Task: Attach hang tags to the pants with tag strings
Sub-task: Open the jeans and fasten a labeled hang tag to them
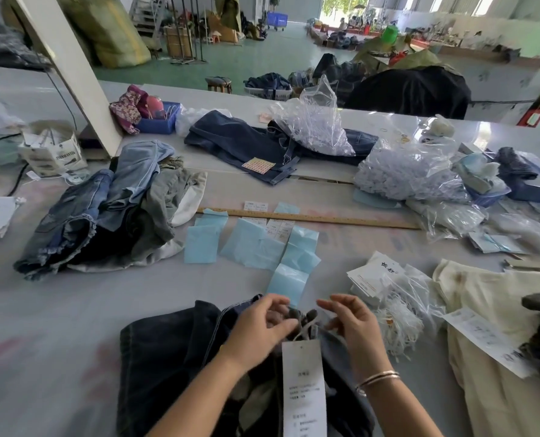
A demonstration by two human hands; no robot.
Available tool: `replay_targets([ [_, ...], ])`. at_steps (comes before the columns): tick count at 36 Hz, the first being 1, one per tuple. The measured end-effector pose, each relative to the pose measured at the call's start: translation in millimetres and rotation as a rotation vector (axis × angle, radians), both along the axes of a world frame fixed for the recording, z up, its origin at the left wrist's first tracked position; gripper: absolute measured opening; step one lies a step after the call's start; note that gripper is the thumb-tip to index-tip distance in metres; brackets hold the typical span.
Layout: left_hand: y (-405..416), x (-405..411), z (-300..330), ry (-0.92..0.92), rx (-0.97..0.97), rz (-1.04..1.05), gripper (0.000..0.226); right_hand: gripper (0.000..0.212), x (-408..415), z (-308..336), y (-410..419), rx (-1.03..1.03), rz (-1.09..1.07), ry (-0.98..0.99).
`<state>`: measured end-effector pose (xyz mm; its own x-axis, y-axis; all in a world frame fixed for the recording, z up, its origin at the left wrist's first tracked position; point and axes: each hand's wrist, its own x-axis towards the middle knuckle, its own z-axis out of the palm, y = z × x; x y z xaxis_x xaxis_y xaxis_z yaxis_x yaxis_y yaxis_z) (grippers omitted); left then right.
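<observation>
Your left hand [262, 323] and right hand [350, 323] are pinching the tag string [306, 329] with curled fingers above the hang tag [303, 383], on dark pants [168, 357] at six o'clock.

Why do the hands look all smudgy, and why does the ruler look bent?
In the head view, the left hand and right hand are smeared by motion blur over the dark pants; the wide-angle lens bows the wooden ruler and table edges; daylight washes out the far doorway, while the hang tag print is too soft to read.

Wooden ruler [309, 217], blue paper slips [253, 244], blue bin [160, 123].
</observation>
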<state>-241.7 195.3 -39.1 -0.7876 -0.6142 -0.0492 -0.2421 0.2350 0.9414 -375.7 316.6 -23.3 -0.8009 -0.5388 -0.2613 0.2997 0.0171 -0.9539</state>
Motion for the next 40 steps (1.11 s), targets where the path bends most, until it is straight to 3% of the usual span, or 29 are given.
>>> replay_targets([
  [4,-44,45,-12,-0.192,-0.159,0.109,0.023,0.032,-22,5,-14,0.344,-0.013,0.545],
  [6,-58,64,-18,-0.341,-0.193,0.134,0.026,0.043,-16,8,-34,0.385,0.201,0.790],
  [9,-63,78,-26,-0.523,-0.214,0.158,0.046,0.046,2,5,-67,0.467,0.756,1.150],
  [12,-59,81,-32,-0.601,-0.206,0.139,0.055,0.051,10,-12,-90,0.765,1.212,1.518],
  [14,-55,84,-32,-0.616,-0.170,0.090,0.044,0.050,9,-22,-99,0.975,1.370,1.635],
  [17,-51,90,-32,-0.586,-0.207,0.032,0.018,0.049,-1,-23,-107,1.177,1.422,1.764],
  [20,-52,98,-28,-0.509,-0.305,0.112,0.018,0.052,-21,0,-107,1.235,1.420,1.729],
  [23,-57,100,-24,-0.477,-0.416,0.193,0.022,0.016,-40,41,-94,0.959,1.327,1.484],
  [24,-59,99,-23,-0.451,-0.418,0.208,0.023,0.027,-46,56,-88,0.848,1.280,1.404],
  [27,-66,93,-16,-0.355,-0.316,0.194,0.020,0.052,-55,109,-69,0.538,1.028,1.191],
  [30,-68,89,0,-0.170,-0.039,0.077,0.018,0.041,-63,160,-50,0.390,0.754,1.012],
  [31,-68,89,7,-0.082,0.134,-0.007,0.024,0.035,-67,175,-45,0.323,0.667,0.932],
  [33,-65,90,17,0.066,0.403,-0.222,0.060,0.031,-75,199,-34,0.161,0.512,0.757],
  [36,-59,84,19,0.039,0.343,-0.469,0.088,0.035,-81,229,-21,-0.055,0.391,0.584],
  [40,-41,45,23,-0.052,0.143,-0.272,0.099,0.032,-79,257,-6,-0.194,0.317,0.482],
])
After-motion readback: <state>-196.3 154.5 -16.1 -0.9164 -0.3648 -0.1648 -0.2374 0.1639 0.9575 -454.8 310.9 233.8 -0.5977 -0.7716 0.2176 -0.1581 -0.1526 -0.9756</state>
